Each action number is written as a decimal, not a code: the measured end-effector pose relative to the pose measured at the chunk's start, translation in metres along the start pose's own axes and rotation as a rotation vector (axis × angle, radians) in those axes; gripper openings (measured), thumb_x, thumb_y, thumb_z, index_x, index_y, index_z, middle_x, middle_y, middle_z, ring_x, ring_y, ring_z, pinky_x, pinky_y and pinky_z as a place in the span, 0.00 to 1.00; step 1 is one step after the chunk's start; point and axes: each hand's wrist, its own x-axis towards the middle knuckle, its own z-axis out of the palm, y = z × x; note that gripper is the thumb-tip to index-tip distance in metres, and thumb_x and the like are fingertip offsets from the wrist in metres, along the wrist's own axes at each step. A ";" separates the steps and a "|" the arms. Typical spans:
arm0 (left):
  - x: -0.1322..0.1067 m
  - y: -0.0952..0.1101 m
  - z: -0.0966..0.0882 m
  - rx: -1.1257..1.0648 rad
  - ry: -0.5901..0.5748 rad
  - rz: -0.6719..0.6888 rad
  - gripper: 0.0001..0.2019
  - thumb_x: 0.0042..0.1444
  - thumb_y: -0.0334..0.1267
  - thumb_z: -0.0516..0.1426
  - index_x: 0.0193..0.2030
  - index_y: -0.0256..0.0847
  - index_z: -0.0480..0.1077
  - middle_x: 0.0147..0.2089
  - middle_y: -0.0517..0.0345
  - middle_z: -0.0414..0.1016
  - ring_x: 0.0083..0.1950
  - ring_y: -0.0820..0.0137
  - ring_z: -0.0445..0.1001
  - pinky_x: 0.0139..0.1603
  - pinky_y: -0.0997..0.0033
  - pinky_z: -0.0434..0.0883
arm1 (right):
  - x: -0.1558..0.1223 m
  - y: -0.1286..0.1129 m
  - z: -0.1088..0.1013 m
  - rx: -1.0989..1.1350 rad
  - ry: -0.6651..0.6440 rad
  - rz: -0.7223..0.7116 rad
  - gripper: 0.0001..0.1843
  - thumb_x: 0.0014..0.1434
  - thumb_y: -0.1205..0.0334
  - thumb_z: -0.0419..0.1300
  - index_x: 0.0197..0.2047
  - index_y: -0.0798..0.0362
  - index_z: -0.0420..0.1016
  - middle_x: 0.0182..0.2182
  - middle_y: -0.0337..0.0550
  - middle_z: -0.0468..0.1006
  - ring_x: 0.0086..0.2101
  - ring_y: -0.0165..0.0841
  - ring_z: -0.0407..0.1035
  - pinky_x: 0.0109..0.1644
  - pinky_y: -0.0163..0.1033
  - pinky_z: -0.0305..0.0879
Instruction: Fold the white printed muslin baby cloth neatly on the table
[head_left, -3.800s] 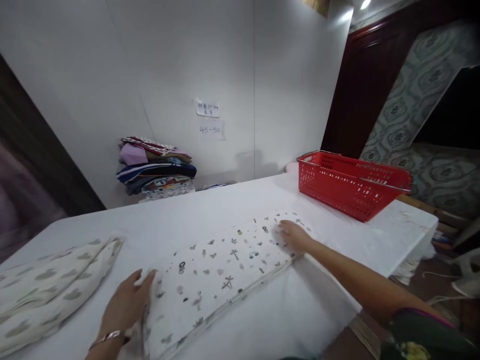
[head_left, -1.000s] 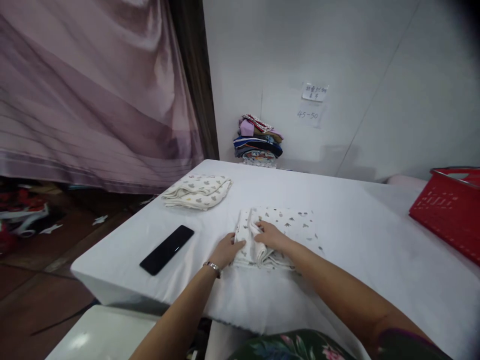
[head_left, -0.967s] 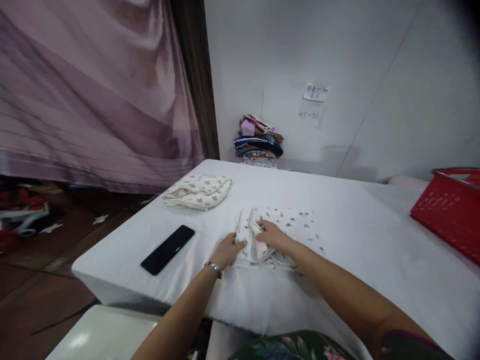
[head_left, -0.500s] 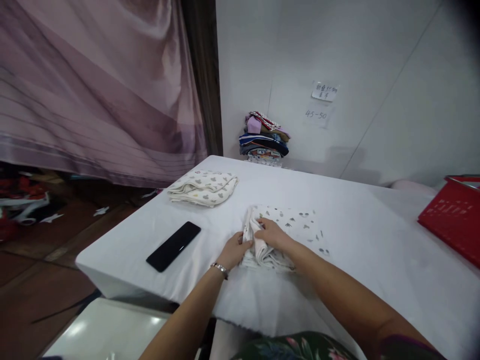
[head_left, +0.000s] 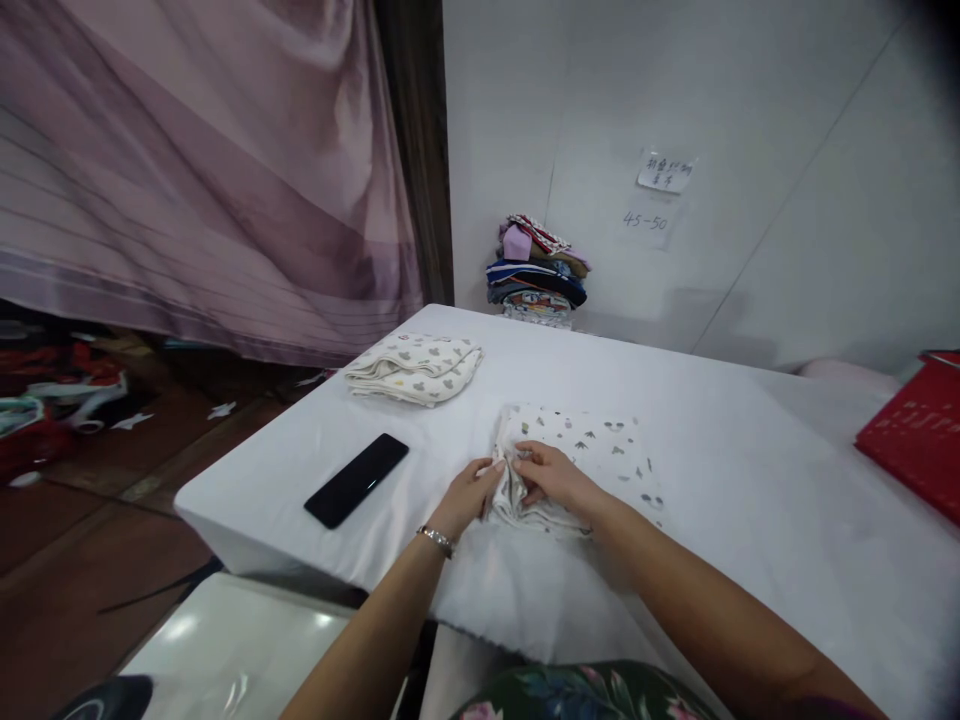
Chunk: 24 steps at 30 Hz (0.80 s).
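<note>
A white cloth (head_left: 600, 440) printed with small grey figures lies partly folded on the white-covered table (head_left: 675, 580). My left hand (head_left: 471, 497) grips its left edge, with thumb and fingers closed on the fabric. Just right of it, my right hand (head_left: 551, 474) pinches a gathered fold of the same cloth. The fingertips of both hands are close together there, and the fabric between them is bunched. Further back on the left sits another folded cloth (head_left: 420, 368), cream with grey and yellow prints, which neither hand touches.
A black phone (head_left: 357, 480) lies left of my hands. Against the wall rises a stack of folded clothes (head_left: 536, 275). At the right edge stands a red basket (head_left: 919, 435). A pale stool-like surface (head_left: 232, 640) is below the table's left front, and a pink curtain (head_left: 225, 180) hangs at left.
My right hand has moved slightly down into the cloth, and the raised fold between my hands is now more pinched together. The camera view has shifted a little.
</note>
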 end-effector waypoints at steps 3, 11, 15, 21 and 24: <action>-0.009 0.005 0.001 -0.021 -0.018 0.028 0.32 0.46 0.54 0.58 0.55 0.37 0.61 0.32 0.59 0.71 0.27 0.76 0.66 0.25 0.77 0.61 | -0.011 0.011 -0.001 -0.080 -0.009 -0.160 0.16 0.54 0.60 0.56 0.47 0.54 0.69 0.32 0.41 0.71 0.30 0.30 0.68 0.34 0.37 0.69; -0.018 0.011 0.000 -0.098 0.025 -0.051 0.27 0.45 0.43 0.57 0.53 0.37 0.63 0.21 0.68 0.60 0.23 0.78 0.58 0.25 0.78 0.57 | -0.043 0.018 0.010 -0.636 -0.040 -0.659 0.16 0.55 0.68 0.52 0.45 0.49 0.73 0.42 0.43 0.72 0.44 0.34 0.65 0.50 0.39 0.61; -0.017 0.015 0.003 0.014 0.042 -0.049 0.28 0.46 0.49 0.56 0.53 0.39 0.63 0.26 0.64 0.65 0.25 0.77 0.61 0.25 0.77 0.58 | -0.043 0.009 0.003 -0.661 -0.073 -0.702 0.16 0.56 0.68 0.51 0.46 0.48 0.74 0.45 0.42 0.72 0.47 0.33 0.64 0.53 0.38 0.60; -0.021 0.015 0.008 -0.016 0.039 -0.006 0.21 0.48 0.40 0.56 0.51 0.38 0.64 0.37 0.55 0.73 0.36 0.71 0.71 0.36 0.74 0.66 | 0.001 -0.002 -0.041 -0.814 0.124 -0.593 0.19 0.57 0.64 0.50 0.50 0.52 0.73 0.52 0.47 0.69 0.53 0.36 0.61 0.59 0.43 0.54; -0.022 0.012 0.009 -0.034 0.059 -0.013 0.23 0.48 0.40 0.56 0.52 0.39 0.63 0.38 0.54 0.74 0.38 0.69 0.72 0.38 0.71 0.67 | 0.032 -0.005 -0.057 -0.927 0.161 -0.528 0.25 0.59 0.59 0.49 0.59 0.54 0.63 0.60 0.49 0.59 0.61 0.40 0.48 0.63 0.47 0.44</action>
